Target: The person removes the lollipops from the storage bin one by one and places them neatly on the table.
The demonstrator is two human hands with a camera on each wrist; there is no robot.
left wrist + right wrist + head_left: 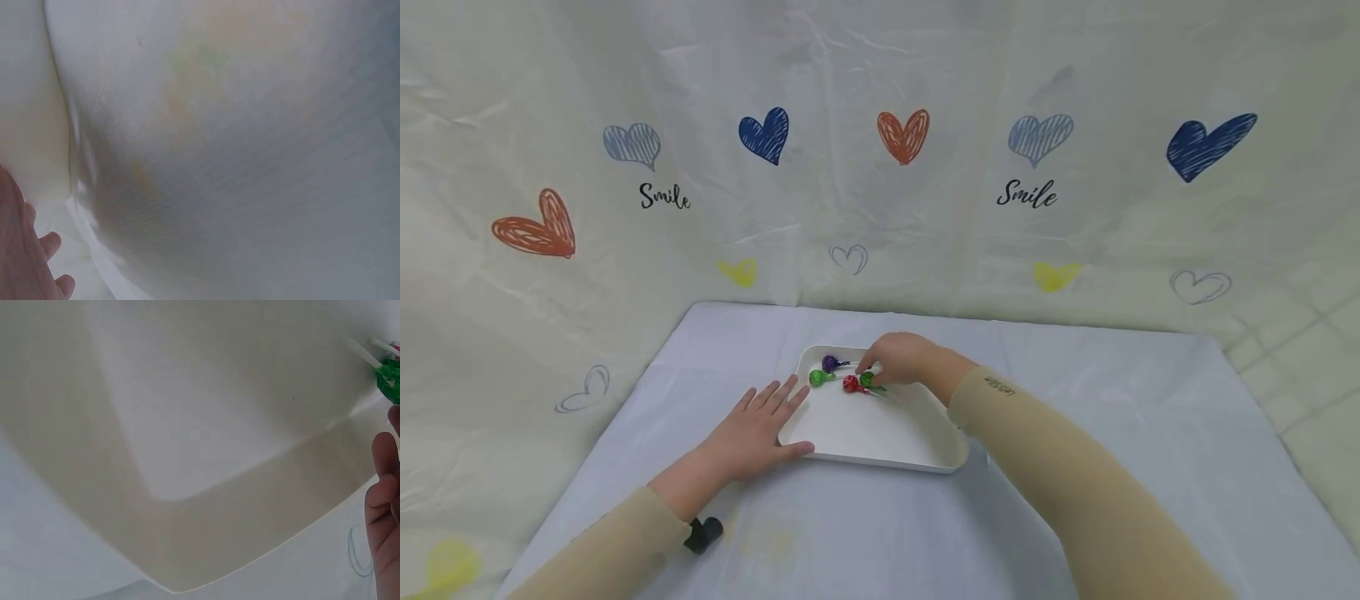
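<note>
A white rectangular tray (887, 460) lies on the table with several wrapped lollipops near its far left corner. Among them are a purple lollipop (830, 363), a light green lollipop (817, 378) and a red lollipop (850, 383). My right hand (904, 358) reaches over the far rim and pinches a dark green lollipop (867, 379) beside the red one; the thumb and index finger are outside the right wrist view, where curled fingers sit right at the green wrapper (389, 381). With fingers spread, my left hand (760, 433) rests at the tray's left edge.
A white cloth covers the table (1135, 433). Behind it hangs a pale sheet (955, 233) printed with hearts and words. A small black object (703, 535) shows at the left sleeve. Faint yellowish stains (187, 94) mark the cloth in the left wrist view.
</note>
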